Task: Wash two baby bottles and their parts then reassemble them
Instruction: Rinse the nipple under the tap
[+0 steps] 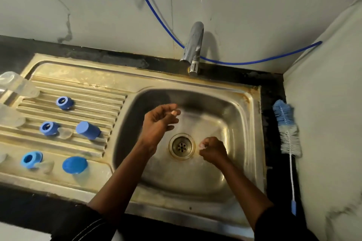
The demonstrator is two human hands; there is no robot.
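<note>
Though blurred, left hand [159, 121] over sink [238, 117]

I see both hands over the stained stainless-steel sink basin [244, 123]. The left hand [158, 123] hangs at 11 o'clock from the round metal drain [181, 146], fingers loosely curled. The right hand [213, 151] sits just at the drain's 3 o'clock, curled tight; I cannot tell whether it holds anything. Out at 9 o'clock, the ribbed steel drainboard [88, 76] carries three blue plastic screw rings [64, 102] [48, 128] [31, 159], two blue plastic caps [88, 130] [74, 164] and clear plastic bottles [17, 84]. At 3 o'clock, a blue-and-white bristle bottle brush [288, 131] lies on the black counter [274, 92].
</note>
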